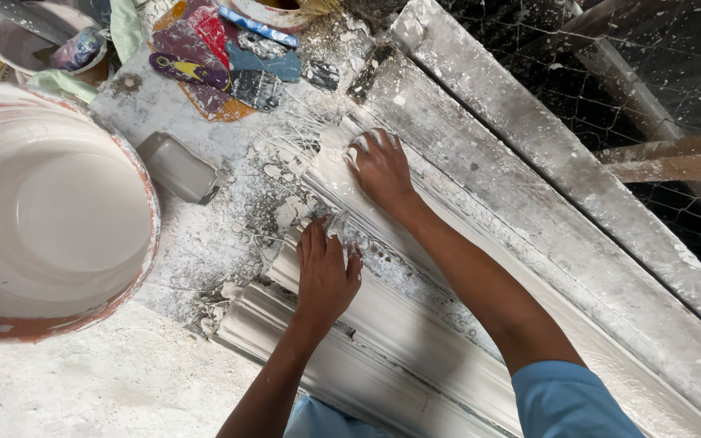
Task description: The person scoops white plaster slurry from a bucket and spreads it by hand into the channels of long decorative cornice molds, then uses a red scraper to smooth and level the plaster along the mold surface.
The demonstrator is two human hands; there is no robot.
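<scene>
A long white plaster moulding [415, 324] with ridged profile runs diagonally across a plaster-spattered bench. My left hand [324, 274] lies flat on its near part, fingers together, pressing on wet plaster and fibres. My right hand [380, 168] presses palm-down on the moulding's far end, fingers spread over a lump of wet white plaster [336, 148]. Thin white fibres fan out from that end. Neither hand holds a tool.
A big bucket [135, 268] of white plaster stands at the left. A small grey block [176, 166] lies beside it. Coloured scrapers [229, 57] and a small tub [22, 45] sit at the back. Wire mesh [651, 81] and wooden battens lie on the right.
</scene>
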